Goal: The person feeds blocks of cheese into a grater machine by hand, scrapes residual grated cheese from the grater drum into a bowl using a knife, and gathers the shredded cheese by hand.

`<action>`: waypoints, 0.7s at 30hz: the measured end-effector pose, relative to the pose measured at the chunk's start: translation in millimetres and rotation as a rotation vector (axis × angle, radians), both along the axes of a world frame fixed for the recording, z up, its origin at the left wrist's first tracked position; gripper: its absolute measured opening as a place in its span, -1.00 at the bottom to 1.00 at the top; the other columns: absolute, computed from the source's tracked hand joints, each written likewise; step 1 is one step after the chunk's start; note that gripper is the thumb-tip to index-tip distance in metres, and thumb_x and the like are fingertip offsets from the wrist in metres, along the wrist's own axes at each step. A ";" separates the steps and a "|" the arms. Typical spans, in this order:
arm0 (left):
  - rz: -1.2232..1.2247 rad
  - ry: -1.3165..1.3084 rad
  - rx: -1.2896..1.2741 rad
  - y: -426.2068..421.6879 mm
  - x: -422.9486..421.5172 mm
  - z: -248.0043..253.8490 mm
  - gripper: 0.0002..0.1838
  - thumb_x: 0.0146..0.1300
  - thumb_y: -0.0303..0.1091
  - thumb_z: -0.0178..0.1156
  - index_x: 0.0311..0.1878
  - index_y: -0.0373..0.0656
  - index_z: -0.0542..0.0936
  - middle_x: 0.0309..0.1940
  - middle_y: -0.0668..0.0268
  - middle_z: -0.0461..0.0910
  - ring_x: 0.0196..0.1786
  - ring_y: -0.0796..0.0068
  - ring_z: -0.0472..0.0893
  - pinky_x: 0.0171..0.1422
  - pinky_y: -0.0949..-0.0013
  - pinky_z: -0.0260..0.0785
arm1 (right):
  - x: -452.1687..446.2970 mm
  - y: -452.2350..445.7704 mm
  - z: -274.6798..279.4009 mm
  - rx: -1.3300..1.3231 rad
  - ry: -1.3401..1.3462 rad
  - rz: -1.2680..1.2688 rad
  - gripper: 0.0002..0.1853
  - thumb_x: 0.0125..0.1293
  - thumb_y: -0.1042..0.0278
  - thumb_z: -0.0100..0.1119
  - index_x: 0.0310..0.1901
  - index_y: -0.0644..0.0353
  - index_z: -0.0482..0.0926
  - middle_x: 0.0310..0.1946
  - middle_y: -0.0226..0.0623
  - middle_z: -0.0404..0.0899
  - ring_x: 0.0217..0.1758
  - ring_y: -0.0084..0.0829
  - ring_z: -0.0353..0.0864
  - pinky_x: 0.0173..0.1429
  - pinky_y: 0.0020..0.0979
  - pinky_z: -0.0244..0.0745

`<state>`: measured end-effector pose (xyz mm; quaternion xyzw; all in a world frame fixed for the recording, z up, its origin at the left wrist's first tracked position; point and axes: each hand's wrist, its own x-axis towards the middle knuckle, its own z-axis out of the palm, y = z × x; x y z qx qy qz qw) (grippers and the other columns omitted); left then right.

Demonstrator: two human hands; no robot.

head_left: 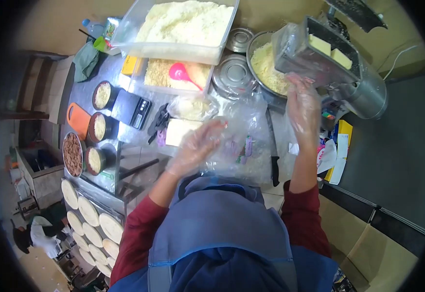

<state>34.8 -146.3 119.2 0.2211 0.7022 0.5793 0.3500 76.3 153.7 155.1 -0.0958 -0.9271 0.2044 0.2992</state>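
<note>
My left hand, in a clear plastic glove, hovers over the counter with its fingers stretched out and nothing visible in them. Beside and partly under it lies a white block of cheese. My right hand, gloved too, is raised with fingers extended at the near side of a metal grater hopper. I cannot tell whether it touches the metal. Two pale cheese pieces sit inside the hopper. Grated cheese fills the round pan below the hopper's left end.
Plastic wrapping and a black-handled knife lie before me. Further left are a large tub of grated cheese, a pink scoop, a scale, small bowls, an orange board and flat dough rounds.
</note>
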 end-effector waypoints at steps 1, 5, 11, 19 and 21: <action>-0.006 0.008 0.010 2.0 9.6 -25.3 -0.37 0.36 -0.25 0.26 0.41 -0.29 0.32 0.24 0.17 0.51 0.24 0.39 0.52 0.32 0.36 0.38 | 4.0 -7.5 33.4 -0.062 0.064 0.053 -0.76 0.36 0.49 0.08 0.00 0.20 0.65 -0.06 -0.09 0.69 0.06 -0.19 0.66 0.22 -0.25 0.47; 0.021 0.216 -0.147 13.6 36.7 -81.6 -0.23 0.23 -0.17 0.34 0.43 -0.24 0.28 0.07 -0.09 0.59 0.16 0.08 0.60 0.25 0.19 0.41 | 5.0 1.9 140.6 -0.285 0.347 0.156 -0.76 0.42 0.51 0.04 0.04 0.24 0.63 -0.03 -0.19 0.68 0.01 -0.32 0.67 0.22 -0.36 0.47; -0.002 0.556 -0.431 26.5 34.1 -53.7 0.08 0.07 -0.08 0.43 0.52 -0.37 0.05 0.29 -0.27 0.37 0.32 -0.13 0.45 0.38 0.08 0.32 | -88.8 106.0 225.7 -0.050 0.446 -0.044 -0.80 0.48 0.24 0.01 -0.17 0.18 0.55 -0.27 -0.31 0.56 -0.20 -0.41 0.53 -0.02 -0.37 0.42; -0.065 1.022 -0.236 72.7 -3.8 45.5 -0.05 0.28 -0.03 0.22 0.50 -0.45 0.03 0.44 -0.25 0.18 0.50 -0.17 0.19 0.52 0.03 0.14 | -145.8 123.3 255.8 -0.549 0.235 0.043 -0.71 0.50 0.13 0.00 -0.28 0.16 0.53 -0.42 -0.37 0.50 -0.29 -0.41 0.48 -0.14 -0.33 0.40; 0.033 1.157 -0.066 107.2 -24.0 79.6 -0.15 0.38 -0.03 0.11 0.48 -0.49 0.05 0.42 -0.26 0.22 0.45 -0.21 0.26 0.51 0.01 0.14 | -133.5 122.8 247.7 -0.386 0.289 0.039 -0.73 0.49 0.19 -0.01 -0.29 0.17 0.53 -0.40 -0.35 0.51 -0.25 -0.37 0.49 -0.11 -0.31 0.40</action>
